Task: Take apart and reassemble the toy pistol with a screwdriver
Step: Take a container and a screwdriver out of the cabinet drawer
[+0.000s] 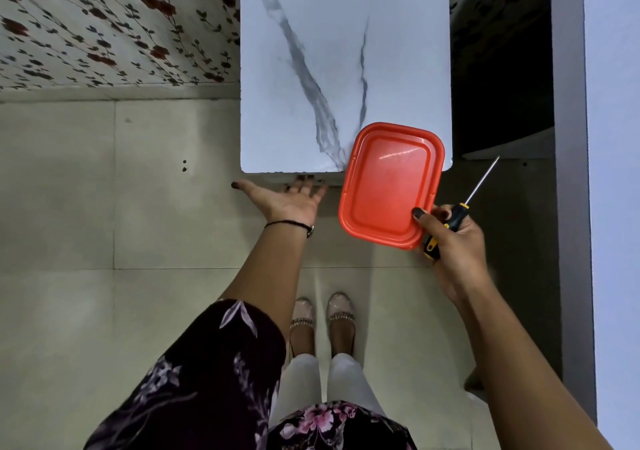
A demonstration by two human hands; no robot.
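Screwdriver (460,212): black-and-yellow handle, thin bright metal shaft with a small tip. It sits in the right hand (453,238) at the right of the scene, near the right near corner of the table (311,34). The handle lies across the palm, with its yellow butt end showing below the fingers. The shaft projects up and to the right, away from the hand, over the dark floor beside the table.

Right hand: closed around two items at once. The fingers wrap the screwdriver handle, and the thumb presses on the near right corner of a red tray (391,183). The tray is a shallow rectangular plastic piece with rounded corners and a raised rim. Its far end overlaps the near right corner of the table; its near end hangs out past the table edge. The tray holds nothing visible.

Left hand (287,197): open, palm up, fingers spread, gripping nothing. The fingertips are at the near edge of the table, just left of the tray. A dark thread band circles the wrist.

Table: white top with grey marble veining, otherwise bare.

Toy pistol: not visible in this view.
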